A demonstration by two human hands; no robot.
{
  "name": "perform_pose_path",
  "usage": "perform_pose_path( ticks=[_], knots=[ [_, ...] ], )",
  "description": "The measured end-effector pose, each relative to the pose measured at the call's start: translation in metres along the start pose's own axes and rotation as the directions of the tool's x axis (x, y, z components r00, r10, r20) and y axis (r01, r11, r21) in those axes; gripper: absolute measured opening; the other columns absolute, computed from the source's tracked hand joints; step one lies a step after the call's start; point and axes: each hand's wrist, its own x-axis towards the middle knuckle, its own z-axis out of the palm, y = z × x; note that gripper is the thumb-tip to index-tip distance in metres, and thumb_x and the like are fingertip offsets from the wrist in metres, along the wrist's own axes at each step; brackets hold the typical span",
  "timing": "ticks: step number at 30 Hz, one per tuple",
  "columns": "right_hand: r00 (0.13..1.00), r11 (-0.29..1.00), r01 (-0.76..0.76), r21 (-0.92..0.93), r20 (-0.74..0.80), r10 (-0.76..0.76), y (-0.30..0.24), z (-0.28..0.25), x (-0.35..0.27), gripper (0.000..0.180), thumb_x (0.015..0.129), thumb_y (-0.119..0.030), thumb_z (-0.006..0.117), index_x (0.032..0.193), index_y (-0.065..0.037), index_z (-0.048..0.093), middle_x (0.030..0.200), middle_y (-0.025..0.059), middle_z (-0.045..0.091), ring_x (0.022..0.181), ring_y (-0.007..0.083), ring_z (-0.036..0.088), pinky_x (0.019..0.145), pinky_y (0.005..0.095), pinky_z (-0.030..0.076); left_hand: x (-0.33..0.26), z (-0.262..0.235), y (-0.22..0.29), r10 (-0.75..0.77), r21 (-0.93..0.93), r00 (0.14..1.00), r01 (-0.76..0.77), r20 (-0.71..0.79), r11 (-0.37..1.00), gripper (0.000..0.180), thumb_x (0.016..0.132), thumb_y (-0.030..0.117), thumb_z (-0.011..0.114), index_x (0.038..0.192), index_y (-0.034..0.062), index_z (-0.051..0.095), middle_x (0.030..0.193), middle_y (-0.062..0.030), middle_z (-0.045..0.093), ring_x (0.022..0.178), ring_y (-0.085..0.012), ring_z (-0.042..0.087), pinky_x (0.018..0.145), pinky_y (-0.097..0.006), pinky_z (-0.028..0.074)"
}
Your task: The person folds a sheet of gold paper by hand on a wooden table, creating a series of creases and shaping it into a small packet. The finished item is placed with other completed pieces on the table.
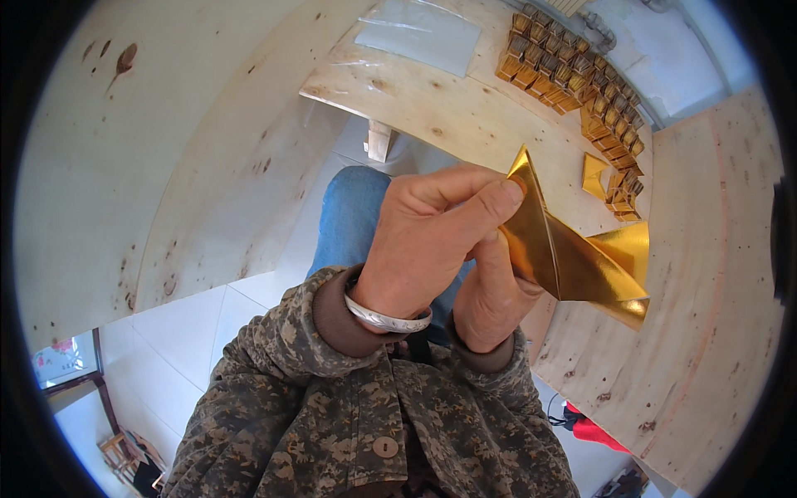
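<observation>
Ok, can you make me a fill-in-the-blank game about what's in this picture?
1. The left hand and the right hand hold a shiny folded piece coloured ____.
2. The silver bracelet circles the person's ____ wrist.
3. The front of the camouflage jacket shows one round ____.
4. Rows of small folded pieces stand on a table made of ____.

Missing words: gold; left; button; wood.

Over there, the left of two head-worn fisheye cameras points steeply down past the person's camouflage jacket (332,423). The left hand (419,241) and right hand (498,303) sit close beneath it; the plywood tabletop (415,95) ahead lies farther off, curving near the upper edge.
</observation>
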Motion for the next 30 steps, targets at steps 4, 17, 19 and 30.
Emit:
perform_pose_path(
  ticks=[4,17,19,30],
  knots=[
    [1.0,0.999,0.001,0.048,-0.017,0.0,-0.003,0.0,-0.001,0.034,0.092,0.003,0.066,0.126,0.004,0.062,0.114,0.0099,0.068,0.097,0.0158,0.064,0.086,0.0292,0.052,0.0,0.004,0.0,0.003,0.03,1.0,-0.003,-0.006,1.0,0.021,0.098,0.015,0.068,0.103,-0.0039,0.074,0.085,-0.0002,0.07,0.076,-0.0045,0.058,0.067,-0.02,0.047],
    [0.999,0.999,0.038,0.002,-0.037,-0.038,-0.011,0.003,-0.003,0.028,0.093,0.0,0.066,0.121,0.004,0.064,0.099,0.0068,0.068,0.083,0.0127,0.061,0.074,0.0271,0.05,0.0,0.005,0.003,-0.064,0.018,0.997,0.064,0.034,0.998,0.02,0.098,0.014,0.068,0.106,-0.0044,0.073,0.094,-0.0061,0.073,0.083,-0.0095,0.065,0.075,-0.023,0.052],
    [0.996,0.999,0.037,0.028,-0.083,-0.034,-0.01,0.005,-0.004,0.027,0.093,-0.001,0.067,0.12,0.004,0.064,0.098,0.0071,0.068,0.082,0.0127,0.061,0.073,0.027,0.05,0.0,0.006,0.003,-0.052,0.03,0.998,0.052,0.022,0.998,0.021,0.097,0.014,0.069,0.107,-0.0044,0.073,0.094,-0.0065,0.074,0.082,-0.0096,0.065,0.075,-0.023,0.052],
    [0.999,0.992,-0.044,0.117,0.023,0.041,-0.007,-0.007,-0.003,0.026,0.092,-0.006,0.069,0.117,0.003,0.064,0.099,0.0112,0.069,0.078,0.0146,0.061,0.07,0.0272,0.05,0.002,-0.001,0.016,-0.243,0.016,0.967,0.243,0.077,0.97,0.028,0.096,0.022,0.071,0.108,-0.0029,0.073,0.091,-0.0059,0.074,0.075,-0.0086,0.063,0.062,-0.022,0.048]
  ],
)
